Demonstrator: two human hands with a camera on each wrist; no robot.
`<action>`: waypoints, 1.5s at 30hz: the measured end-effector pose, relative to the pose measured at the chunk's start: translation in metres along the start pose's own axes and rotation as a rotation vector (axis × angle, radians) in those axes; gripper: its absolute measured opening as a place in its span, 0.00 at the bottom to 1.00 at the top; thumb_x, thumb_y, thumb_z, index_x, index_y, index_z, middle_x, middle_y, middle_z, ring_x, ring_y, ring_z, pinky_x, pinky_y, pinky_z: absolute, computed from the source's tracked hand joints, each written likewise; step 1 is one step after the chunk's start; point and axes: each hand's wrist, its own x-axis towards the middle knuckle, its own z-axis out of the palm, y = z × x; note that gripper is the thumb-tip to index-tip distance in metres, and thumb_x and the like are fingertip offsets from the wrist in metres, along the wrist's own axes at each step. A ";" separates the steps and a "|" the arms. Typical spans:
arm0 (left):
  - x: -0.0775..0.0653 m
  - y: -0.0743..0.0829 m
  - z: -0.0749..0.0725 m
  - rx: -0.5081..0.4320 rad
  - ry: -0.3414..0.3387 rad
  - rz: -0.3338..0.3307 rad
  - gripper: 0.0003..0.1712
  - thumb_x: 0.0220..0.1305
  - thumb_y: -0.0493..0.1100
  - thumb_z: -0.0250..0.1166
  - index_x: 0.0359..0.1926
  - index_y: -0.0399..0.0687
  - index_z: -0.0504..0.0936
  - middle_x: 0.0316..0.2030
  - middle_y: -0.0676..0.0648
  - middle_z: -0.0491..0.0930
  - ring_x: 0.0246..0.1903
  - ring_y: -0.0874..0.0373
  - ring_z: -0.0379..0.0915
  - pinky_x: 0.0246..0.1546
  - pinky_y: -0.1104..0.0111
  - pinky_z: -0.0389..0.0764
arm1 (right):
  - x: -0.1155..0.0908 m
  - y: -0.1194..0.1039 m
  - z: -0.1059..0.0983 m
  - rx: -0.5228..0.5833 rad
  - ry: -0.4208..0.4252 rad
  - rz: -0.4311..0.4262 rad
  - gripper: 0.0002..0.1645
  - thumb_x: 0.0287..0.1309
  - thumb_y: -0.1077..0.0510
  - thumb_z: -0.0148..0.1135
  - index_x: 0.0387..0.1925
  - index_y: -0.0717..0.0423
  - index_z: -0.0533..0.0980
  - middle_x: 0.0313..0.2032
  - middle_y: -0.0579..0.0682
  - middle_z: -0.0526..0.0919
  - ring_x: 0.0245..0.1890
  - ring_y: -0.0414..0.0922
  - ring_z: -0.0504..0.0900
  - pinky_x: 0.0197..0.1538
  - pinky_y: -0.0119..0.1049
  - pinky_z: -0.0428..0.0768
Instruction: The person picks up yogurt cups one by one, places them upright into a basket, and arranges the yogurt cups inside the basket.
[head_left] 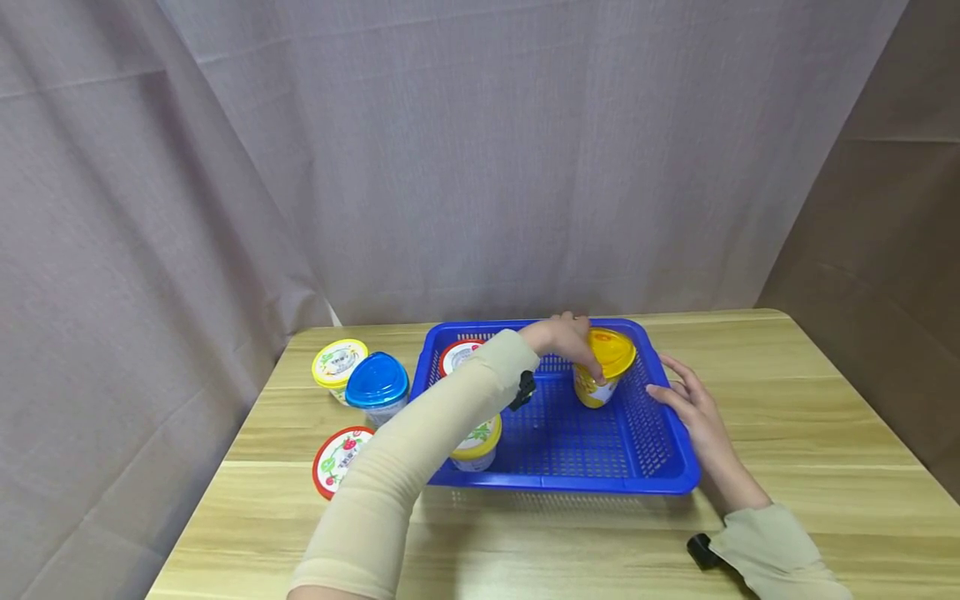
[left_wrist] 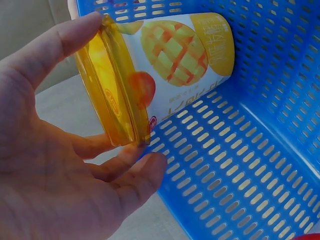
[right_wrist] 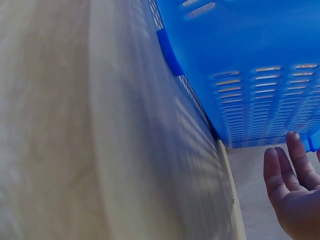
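The person's left hand (head_left: 564,340) reaches over the blue basket (head_left: 570,482), and its fingers (left_wrist: 142,175) pinch the lid of a yellow cup (left_wrist: 165,60) between thumb and fingertips, with the palm facing the lid. The cup hangs below those fingers, inside the basket by the right-hand wall, tilted; whether its base bears on the mesh floor I can't tell. I'd guess the grip is up there because the protruding lid edge gives the fingers something to catch on, away from the tapering side.

The right hand (head_left: 697,417) is just outside that same wall, its fingers spread, its thumb at the rim. How hard it presses, I can't tell, but to me it looks placed to steady the basket.

Well left of the pinching fingers, also in the basket, are a red-lidded tub (head_left: 457,357) and, closer to the person, a yellow-lidded tub (head_left: 477,442). Farther left, outside on the desk (head_left: 795,400), stands a blue-lidded cup (head_left: 377,382), perhaps kept close for easy reach.
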 end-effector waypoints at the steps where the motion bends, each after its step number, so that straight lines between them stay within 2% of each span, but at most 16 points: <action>1: 0.000 0.000 0.000 -0.001 -0.001 0.003 0.45 0.55 0.61 0.73 0.65 0.42 0.69 0.53 0.47 0.71 0.54 0.56 0.65 0.55 0.67 0.70 | 0.000 0.000 0.000 0.007 -0.002 0.001 0.37 0.70 0.53 0.61 0.75 0.46 0.58 0.41 0.35 0.84 0.35 0.39 0.86 0.37 0.35 0.85; 6: 0.002 0.001 0.000 -0.033 -0.011 0.011 0.43 0.55 0.58 0.74 0.64 0.40 0.70 0.53 0.47 0.71 0.54 0.56 0.65 0.54 0.69 0.71 | 0.002 0.001 -0.001 0.010 0.005 0.004 0.36 0.71 0.55 0.60 0.75 0.46 0.58 0.40 0.34 0.85 0.34 0.39 0.86 0.36 0.34 0.85; 12: 0.003 0.002 0.001 -0.010 -0.005 0.028 0.44 0.54 0.58 0.75 0.64 0.39 0.71 0.55 0.46 0.73 0.57 0.55 0.65 0.57 0.68 0.70 | 0.003 0.001 -0.001 0.009 0.007 0.011 0.37 0.71 0.55 0.60 0.75 0.46 0.57 0.40 0.34 0.84 0.34 0.39 0.86 0.36 0.34 0.85; 22: 0.004 0.005 0.001 0.004 0.012 0.036 0.36 0.52 0.58 0.76 0.55 0.42 0.76 0.46 0.48 0.74 0.50 0.56 0.67 0.51 0.69 0.72 | 0.004 0.002 -0.003 -0.018 0.012 0.004 0.37 0.71 0.54 0.59 0.76 0.47 0.56 0.40 0.34 0.84 0.34 0.39 0.86 0.36 0.34 0.85; 31: 0.003 0.008 0.001 0.001 0.005 0.002 0.45 0.53 0.58 0.76 0.66 0.42 0.70 0.52 0.49 0.74 0.55 0.55 0.66 0.55 0.66 0.72 | 0.003 0.004 -0.001 0.041 0.014 0.010 0.35 0.71 0.57 0.59 0.74 0.46 0.58 0.40 0.36 0.84 0.34 0.40 0.86 0.36 0.34 0.85; 40: 0.005 0.010 -0.001 -0.050 0.016 -0.004 0.54 0.54 0.55 0.76 0.75 0.44 0.60 0.66 0.45 0.67 0.64 0.54 0.62 0.63 0.65 0.68 | 0.003 0.002 -0.001 0.030 0.013 0.000 0.35 0.71 0.55 0.59 0.74 0.46 0.58 0.40 0.37 0.84 0.34 0.40 0.86 0.36 0.35 0.85; 45: 0.005 0.010 -0.001 -0.065 0.014 -0.003 0.55 0.55 0.53 0.77 0.77 0.45 0.57 0.70 0.44 0.63 0.67 0.54 0.59 0.65 0.65 0.66 | 0.004 0.002 -0.002 0.005 0.010 0.013 0.36 0.71 0.52 0.59 0.75 0.44 0.57 0.42 0.35 0.83 0.36 0.39 0.85 0.38 0.35 0.85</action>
